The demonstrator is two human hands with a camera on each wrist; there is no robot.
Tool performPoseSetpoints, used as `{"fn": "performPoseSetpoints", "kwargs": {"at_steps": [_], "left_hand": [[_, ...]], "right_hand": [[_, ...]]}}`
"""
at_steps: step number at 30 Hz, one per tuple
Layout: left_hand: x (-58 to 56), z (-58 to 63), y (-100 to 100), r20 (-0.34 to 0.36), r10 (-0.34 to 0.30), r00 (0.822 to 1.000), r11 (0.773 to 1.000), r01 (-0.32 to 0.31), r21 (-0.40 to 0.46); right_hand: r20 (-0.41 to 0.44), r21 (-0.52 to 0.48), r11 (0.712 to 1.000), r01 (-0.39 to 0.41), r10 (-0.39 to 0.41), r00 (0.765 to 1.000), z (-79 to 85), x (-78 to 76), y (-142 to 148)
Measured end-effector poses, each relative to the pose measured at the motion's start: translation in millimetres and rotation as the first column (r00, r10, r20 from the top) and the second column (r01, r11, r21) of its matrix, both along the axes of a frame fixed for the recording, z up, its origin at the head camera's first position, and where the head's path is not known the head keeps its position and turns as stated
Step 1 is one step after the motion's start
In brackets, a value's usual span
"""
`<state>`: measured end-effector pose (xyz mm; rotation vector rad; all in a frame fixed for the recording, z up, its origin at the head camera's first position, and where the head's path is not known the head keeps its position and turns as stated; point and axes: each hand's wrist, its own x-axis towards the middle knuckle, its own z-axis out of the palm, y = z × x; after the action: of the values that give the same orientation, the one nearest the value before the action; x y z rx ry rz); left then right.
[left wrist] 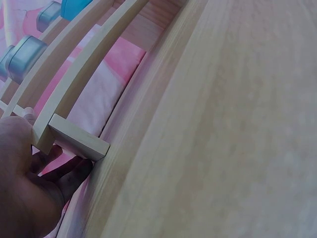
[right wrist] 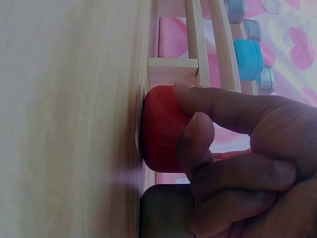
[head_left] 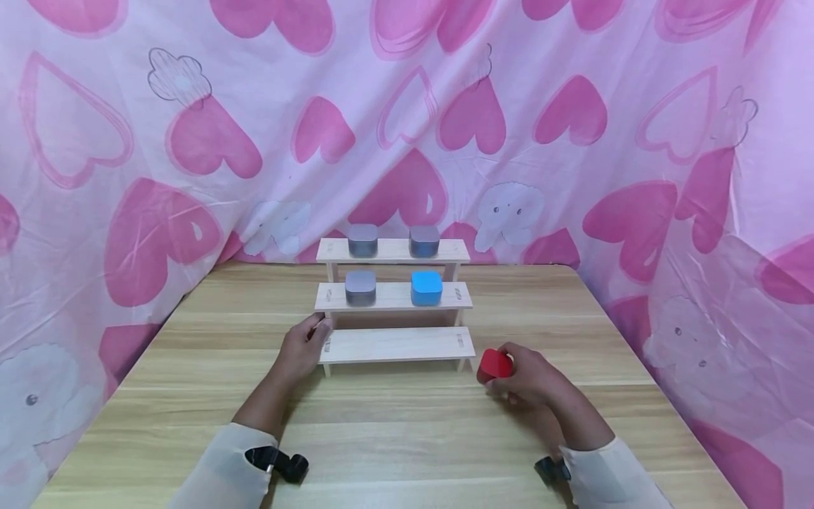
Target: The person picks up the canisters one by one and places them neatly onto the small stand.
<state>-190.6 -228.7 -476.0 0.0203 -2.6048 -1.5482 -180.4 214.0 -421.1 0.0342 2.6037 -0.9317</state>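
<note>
A three-tier wooden stand point(head_left: 397, 345) rises in steps on the table. My left hand point(head_left: 307, 345) grips the left end of its lowest tier; in the left wrist view its fingers point(left wrist: 74, 176) curl below the board by the leg. Beside the stand's lower right end, my right hand point(head_left: 531, 375) pinches a red rounded-square tin point(head_left: 493, 365) between thumb and fingers, low over the table. A dark tin point(right wrist: 166, 210) shows below the red one in the right wrist view, near the other fingers; the hand hides it in the head view.
Two grey tins point(head_left: 362, 241) stand on the top tier. The middle tier bears a grey tin point(head_left: 360, 288) and a blue tin point(head_left: 426, 288). Behind the wooden table point(head_left: 407, 438) hangs a pink heart-patterned cloth point(head_left: 381, 127), which also runs along both sides.
</note>
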Motion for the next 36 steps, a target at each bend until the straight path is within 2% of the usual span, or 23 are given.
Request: {"fn": "performPoseSetpoints", "kwargs": {"at_steps": [12, 20, 29, 36], "left_hand": [[0.6, -1.0, 0, -0.001, 0.003, 1.000, 1.000, -0.003, 0.003], [1.1, -0.9, 0, 0.020, 0.001, 1.000, 1.000, -0.001, -0.006], [0.1, -0.2, -1, 0.002, 0.000, 1.000, 1.000, 0.000, -0.002], [0.8, 0.0, 0, 0.000, -0.003, 1.000, 1.000, 0.003, 0.008]], "right_hand": [[-0.019, -0.041, 0.999, -0.008, 0.007, 1.000, -4.1, 1.5, 1], [-0.069, 0.015, 1.000, -0.025, 0.026, 0.997, 0.6, 4.3, 0], [-0.064, -0.016, 1.000, -0.020, 0.019, 0.998, 5.8, 4.8, -1], [-0.123, -0.055, 0.997, -0.046, 0.039, 0.992, 14.8, 8.7, -2]]}}
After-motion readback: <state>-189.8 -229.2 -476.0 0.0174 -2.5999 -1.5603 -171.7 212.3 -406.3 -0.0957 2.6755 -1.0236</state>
